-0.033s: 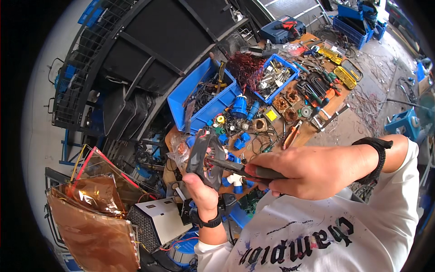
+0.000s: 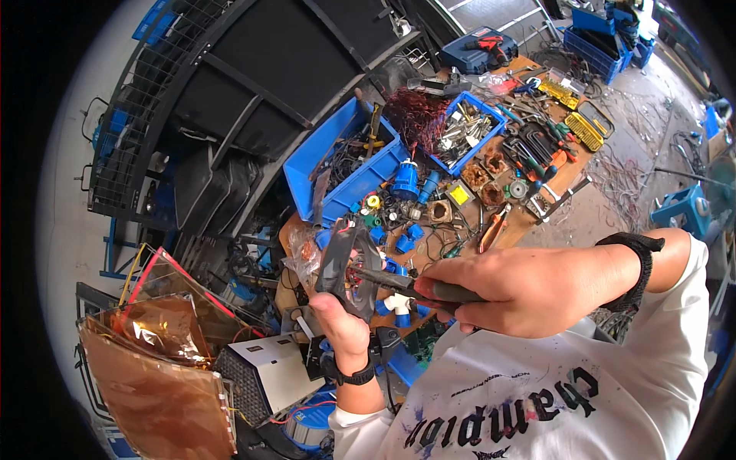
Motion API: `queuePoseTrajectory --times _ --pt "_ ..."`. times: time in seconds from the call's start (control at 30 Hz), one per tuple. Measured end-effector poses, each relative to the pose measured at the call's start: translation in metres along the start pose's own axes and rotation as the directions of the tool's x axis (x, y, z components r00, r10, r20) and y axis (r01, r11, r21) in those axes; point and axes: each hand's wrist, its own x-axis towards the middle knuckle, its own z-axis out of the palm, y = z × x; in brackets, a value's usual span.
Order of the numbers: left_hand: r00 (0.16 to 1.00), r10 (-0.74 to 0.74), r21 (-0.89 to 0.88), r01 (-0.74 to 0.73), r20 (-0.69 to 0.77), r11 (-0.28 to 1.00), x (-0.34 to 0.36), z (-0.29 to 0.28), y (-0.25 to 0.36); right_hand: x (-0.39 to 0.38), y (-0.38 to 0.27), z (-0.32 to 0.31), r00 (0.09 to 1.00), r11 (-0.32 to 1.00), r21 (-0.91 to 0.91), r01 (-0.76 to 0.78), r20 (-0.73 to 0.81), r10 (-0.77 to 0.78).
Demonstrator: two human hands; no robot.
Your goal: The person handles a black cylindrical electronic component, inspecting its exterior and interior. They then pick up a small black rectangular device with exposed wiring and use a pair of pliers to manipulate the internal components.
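My left hand (image 2: 343,325) is closed round a black, roughly ring-shaped plastic housing (image 2: 334,262), held up over the near side of the bench. Reddish wires or parts and some of my fingertips show through its open middle. In my right hand (image 2: 529,290) is a pair of pliers (image 2: 382,280) with dark, red-marked handles. Its dark jaws point left and reach into the housing's middle. What the jaw tips touch is too small to tell. Just beyond and below the pliers lie blue plastic fittings (image 2: 406,239) and a white fitting (image 2: 397,302).
A large blue bin (image 2: 349,201) of scrap stands behind my left hand, with a tangle of dark red wire (image 2: 416,116) and a smaller blue bin (image 2: 498,123) of metal parts beyond. Hand tools (image 2: 537,153) lie at the right. Brown translucent sheets (image 2: 157,391) stand at the lower left.
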Motion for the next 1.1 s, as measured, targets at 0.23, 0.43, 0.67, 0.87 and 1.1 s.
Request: queuePoseTrajectory --times 0.23,0.43,0.67,0.87,1.1 --pt "0.999 0.034 0.044 -0.033 -0.008 0.998 -0.002 0.005 0.007 0.002 -0.003 0.007 0.997 0.998 0.062 0.029 -0.078 -0.024" --pt "0.997 0.033 0.062 -0.037 0.071 0.997 -0.003 0.007 0.016 0.001 -0.003 0.007 0.999 1.0 0.007 0.001 -0.035 -0.001" --pt "0.986 0.161 0.194 -0.149 -0.045 0.97 -0.003 0.012 0.012 0.003 -0.009 0.012 0.998 0.998 -0.006 -0.055 -0.034 0.055" --pt "0.977 0.212 0.305 -0.196 -0.02 0.932 -0.004 0.009 0.007 0.006 -0.011 0.015 0.996 0.995 0.045 -0.085 -0.017 0.086" --pt "0.984 0.175 0.258 -0.162 -0.027 0.952 -0.003 0.007 0.002 0.014 -0.012 0.004 0.994 0.995 -0.008 -0.098 0.043 0.098"
